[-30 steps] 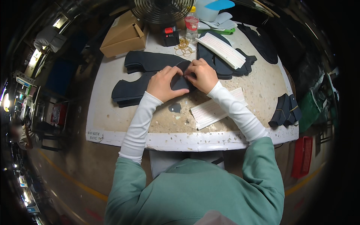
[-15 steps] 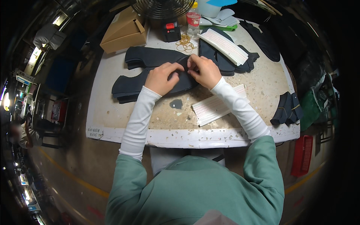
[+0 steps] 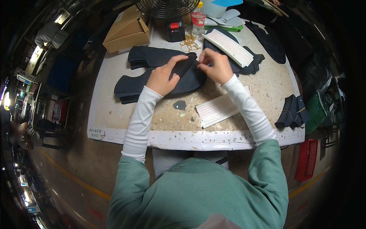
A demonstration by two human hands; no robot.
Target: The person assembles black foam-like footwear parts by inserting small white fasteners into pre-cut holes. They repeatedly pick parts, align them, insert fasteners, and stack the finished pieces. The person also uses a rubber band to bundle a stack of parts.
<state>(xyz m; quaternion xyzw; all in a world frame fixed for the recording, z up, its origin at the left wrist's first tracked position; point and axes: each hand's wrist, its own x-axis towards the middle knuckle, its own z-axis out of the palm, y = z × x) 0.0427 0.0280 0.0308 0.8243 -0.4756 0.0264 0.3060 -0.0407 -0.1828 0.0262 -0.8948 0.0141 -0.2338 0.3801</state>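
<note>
Over the bench's point(image 3: 206, 141) near edge our forearms point(image 3: 138, 118) reach forward, angling inward. The dark pieces point(image 3: 139, 87) lie left of centre, towards the far edge; we seem to be working their right ends — the next move calls for light fingertips. Our left hand point(image 3: 162, 79) arches over them, thumb and forefinger apart; at our right hand point(image 3: 217, 68), they meet — on what, we cannot tell.

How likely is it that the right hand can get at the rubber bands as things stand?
Probably yes: the rubber bands lie uncovered on the table, just beyond the right hand, and nothing tall seems to stand between them.
</note>
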